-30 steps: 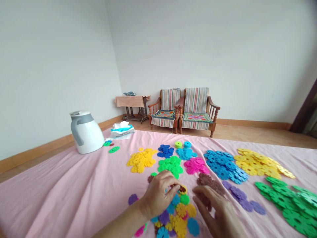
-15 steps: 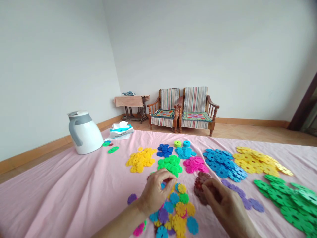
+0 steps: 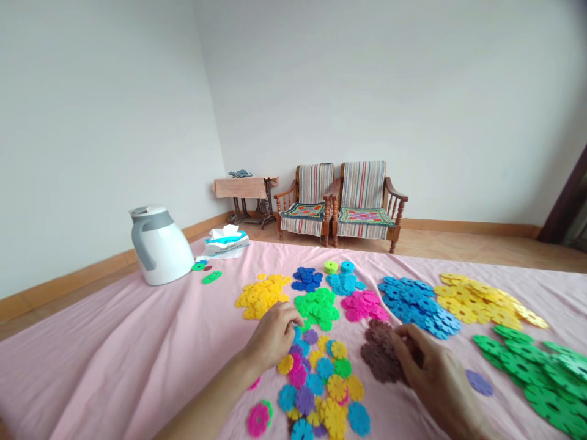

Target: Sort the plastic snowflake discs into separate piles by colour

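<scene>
Notched plastic discs, many, laid on a pink cloth [image 3: 160, 342]. Single-colour heaps arc beyond and to the right of the hands: yellow heap [image 3: 261, 296], navy heap [image 3: 306, 279], light-blue heap [image 3: 343, 283], bright green heap [image 3: 318, 308], pink heap [image 3: 364, 305], brown heap [image 3: 380, 357]; larger blue heap [image 3: 408, 305], larger yellow heap [image 3: 481, 300] and large green heap [image 3: 545, 379] farther right. Gaps between most heaps presumably keep colours distinct. Mixed scatter [image 3: 337, 388]: nearest the body, between the forearms, probably placed for short reach by either hand. One purple disc [image 3: 479, 382]: alone, right of the right hand. Left hand [image 3: 271, 336]: palm down, wrist level, fingers curled beside the scatter's far left edge; grip turned away, contents cannot be told. Right hand [image 3: 424, 363]: reaching inward, thumb and forefinger bent low at the brown heap's right edge; whether the grip is clamped on a disc cannot be told.
</scene>
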Tool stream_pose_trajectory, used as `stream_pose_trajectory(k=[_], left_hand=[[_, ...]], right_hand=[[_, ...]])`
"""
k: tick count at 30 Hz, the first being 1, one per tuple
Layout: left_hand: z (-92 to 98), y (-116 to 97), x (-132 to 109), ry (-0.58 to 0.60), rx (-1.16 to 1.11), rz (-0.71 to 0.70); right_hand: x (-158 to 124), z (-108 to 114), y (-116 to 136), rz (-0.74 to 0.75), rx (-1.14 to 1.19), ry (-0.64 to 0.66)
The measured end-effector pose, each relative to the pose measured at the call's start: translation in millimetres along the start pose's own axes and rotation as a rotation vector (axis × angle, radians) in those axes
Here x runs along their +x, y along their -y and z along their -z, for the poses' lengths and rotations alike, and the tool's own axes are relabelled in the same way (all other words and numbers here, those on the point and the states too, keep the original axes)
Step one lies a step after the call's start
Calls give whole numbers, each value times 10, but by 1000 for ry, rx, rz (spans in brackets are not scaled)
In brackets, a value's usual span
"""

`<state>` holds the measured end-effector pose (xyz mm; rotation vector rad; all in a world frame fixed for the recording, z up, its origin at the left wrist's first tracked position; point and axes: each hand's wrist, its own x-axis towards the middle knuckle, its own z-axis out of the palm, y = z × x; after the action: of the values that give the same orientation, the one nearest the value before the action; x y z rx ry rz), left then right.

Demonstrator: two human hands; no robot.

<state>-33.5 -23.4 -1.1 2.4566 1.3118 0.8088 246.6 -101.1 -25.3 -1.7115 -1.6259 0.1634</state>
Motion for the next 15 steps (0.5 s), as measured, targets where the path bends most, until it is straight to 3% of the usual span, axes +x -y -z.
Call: stream_pose_trajectory(k=[6, 11, 15], left_hand=[[37, -15, -5, 36, 117, 77], [76, 29, 9, 136, 69, 118], [69, -28, 5, 63, 62, 88]], right_hand=[[-51, -65, 31, 35, 5, 63], [-48, -75, 19, 55, -6, 68], [-59, -112, 30, 74, 17, 7]])
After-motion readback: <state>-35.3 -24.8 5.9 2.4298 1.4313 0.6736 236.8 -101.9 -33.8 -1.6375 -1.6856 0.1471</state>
